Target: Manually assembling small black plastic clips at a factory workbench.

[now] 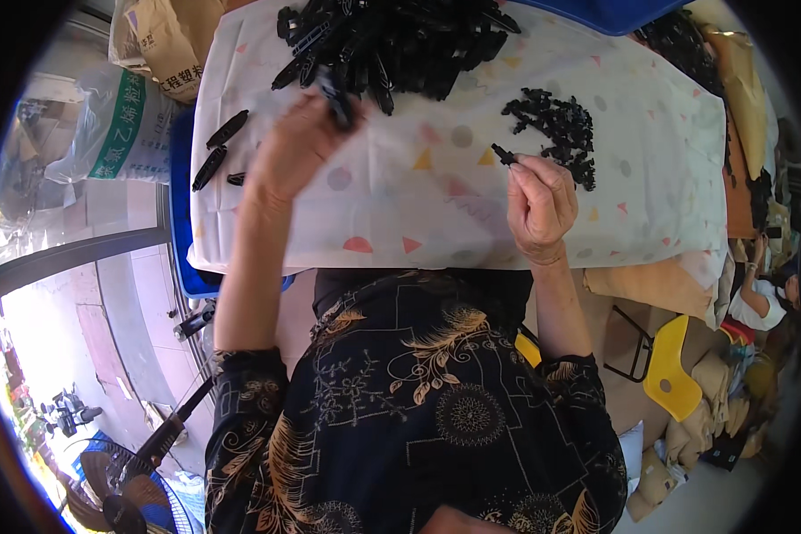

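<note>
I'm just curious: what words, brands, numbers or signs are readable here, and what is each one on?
I won't copy wording, but here's where it stands:
Brown paper sack: dark printed characters.
Pale plastic sack: light characters on a green band.
Heap of black parts: any marks are too small to read.
</note>
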The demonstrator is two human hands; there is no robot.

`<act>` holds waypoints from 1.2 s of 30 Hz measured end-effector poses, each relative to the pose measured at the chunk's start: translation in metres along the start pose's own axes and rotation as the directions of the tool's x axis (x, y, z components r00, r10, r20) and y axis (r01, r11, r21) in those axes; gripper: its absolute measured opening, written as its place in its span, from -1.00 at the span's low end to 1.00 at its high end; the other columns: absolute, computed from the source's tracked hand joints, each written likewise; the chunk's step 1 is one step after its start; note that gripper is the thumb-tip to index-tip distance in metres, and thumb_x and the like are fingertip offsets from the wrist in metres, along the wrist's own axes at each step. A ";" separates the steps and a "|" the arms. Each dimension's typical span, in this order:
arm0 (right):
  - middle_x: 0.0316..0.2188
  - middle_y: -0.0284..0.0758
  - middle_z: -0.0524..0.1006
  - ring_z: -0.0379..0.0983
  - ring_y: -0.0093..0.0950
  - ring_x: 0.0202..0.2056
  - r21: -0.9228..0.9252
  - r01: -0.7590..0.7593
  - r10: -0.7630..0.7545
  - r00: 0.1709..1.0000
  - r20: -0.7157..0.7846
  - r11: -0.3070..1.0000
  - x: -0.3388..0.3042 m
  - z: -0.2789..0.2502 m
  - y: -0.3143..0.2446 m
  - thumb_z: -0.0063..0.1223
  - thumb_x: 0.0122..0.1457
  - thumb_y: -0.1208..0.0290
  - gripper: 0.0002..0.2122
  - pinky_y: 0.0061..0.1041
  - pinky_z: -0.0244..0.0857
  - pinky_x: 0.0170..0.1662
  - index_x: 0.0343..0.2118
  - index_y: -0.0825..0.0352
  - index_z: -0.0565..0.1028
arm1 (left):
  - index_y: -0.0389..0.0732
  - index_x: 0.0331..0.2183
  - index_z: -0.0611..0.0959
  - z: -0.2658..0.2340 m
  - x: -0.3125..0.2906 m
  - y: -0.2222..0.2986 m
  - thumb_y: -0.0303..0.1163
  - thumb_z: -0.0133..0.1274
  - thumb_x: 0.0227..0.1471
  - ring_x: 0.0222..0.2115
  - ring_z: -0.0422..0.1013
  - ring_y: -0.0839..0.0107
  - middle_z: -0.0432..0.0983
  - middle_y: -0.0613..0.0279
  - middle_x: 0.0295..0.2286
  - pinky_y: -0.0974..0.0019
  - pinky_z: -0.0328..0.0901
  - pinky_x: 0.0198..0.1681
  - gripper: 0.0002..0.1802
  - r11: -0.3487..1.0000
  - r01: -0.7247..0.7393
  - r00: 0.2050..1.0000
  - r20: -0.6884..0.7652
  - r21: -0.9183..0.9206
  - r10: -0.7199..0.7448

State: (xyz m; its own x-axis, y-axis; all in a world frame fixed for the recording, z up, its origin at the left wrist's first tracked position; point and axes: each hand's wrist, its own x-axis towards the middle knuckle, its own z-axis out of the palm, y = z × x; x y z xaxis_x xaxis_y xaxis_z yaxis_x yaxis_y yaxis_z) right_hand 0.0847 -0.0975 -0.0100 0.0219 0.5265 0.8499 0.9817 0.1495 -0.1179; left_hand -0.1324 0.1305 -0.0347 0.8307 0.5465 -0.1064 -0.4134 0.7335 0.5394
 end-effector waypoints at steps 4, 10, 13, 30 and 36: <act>-0.38 -0.25 0.52 0.45 -0.36 -0.43 0.025 -0.006 0.006 1.000 0.024 1.000 -0.002 0.000 -0.006 0.18 -0.12 0.73 -0.74 -0.51 0.35 -0.40 -0.33 0.36 0.45 | -0.27 -0.05 0.32 0.054 -0.013 -0.062 -0.46 -0.15 0.16 -0.10 0.38 -0.04 0.37 -0.18 -0.09 0.01 0.33 -0.01 -0.69 0.985 0.169 0.984 -0.047 -0.041 -0.171; -0.37 -0.25 0.50 0.43 -0.37 -0.45 0.096 -0.080 0.077 0.996 0.036 0.992 -0.005 0.003 -0.017 0.18 -0.13 0.74 -0.74 -0.52 0.31 -0.44 -0.35 0.36 0.44 | -0.21 -0.02 0.25 0.072 -0.018 -0.092 -0.46 -0.16 0.16 -0.10 0.40 -0.01 0.37 -0.17 -0.07 0.06 0.37 -0.08 -0.67 0.960 0.266 0.964 0.013 -0.090 -0.266; -0.41 -0.25 0.48 0.41 -0.38 -0.47 0.124 -0.139 0.136 0.990 0.037 0.982 -0.004 0.007 -0.024 0.17 -0.13 0.75 -0.75 -0.52 0.30 -0.46 -0.36 0.36 0.44 | -0.22 -0.02 0.23 0.075 -0.020 -0.099 -0.49 -0.18 0.16 -0.10 0.40 0.07 0.38 -0.14 -0.08 0.10 0.37 -0.07 -0.67 0.967 0.251 0.968 0.013 -0.052 -0.251; -0.49 -0.29 0.42 0.36 -0.41 -0.54 0.185 -0.316 0.318 0.948 0.019 0.931 0.004 0.024 -0.050 0.16 -0.22 0.77 -0.76 -0.53 0.25 -0.56 -0.45 0.36 0.43 | -0.14 0.02 0.25 0.085 -0.027 -0.112 -0.61 -0.22 0.13 -0.13 0.37 0.39 0.37 0.20 -0.14 0.29 0.33 -0.05 -0.59 0.993 0.121 0.992 -0.039 -0.007 -0.121; -0.49 -0.28 0.44 0.40 -0.38 -0.52 0.195 -0.330 0.318 0.944 0.091 0.924 0.005 0.024 -0.058 0.16 -0.17 0.77 -0.77 -0.52 0.30 -0.50 -0.44 0.37 0.42 | -0.14 0.04 0.22 0.081 -0.028 -0.110 -0.60 -0.23 0.14 -0.12 0.35 0.37 0.37 0.16 -0.15 0.26 0.32 -0.04 -0.58 0.993 0.096 0.994 -0.058 0.073 -0.092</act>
State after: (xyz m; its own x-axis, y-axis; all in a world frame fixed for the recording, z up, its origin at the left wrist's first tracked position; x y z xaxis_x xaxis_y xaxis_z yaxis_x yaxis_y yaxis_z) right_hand 0.0234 -0.0834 -0.0114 0.3155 0.6209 0.7177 0.8627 0.1274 -0.4894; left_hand -0.0795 0.0014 -0.0233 0.8422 0.4991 -0.2042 -0.3031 0.7514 0.5861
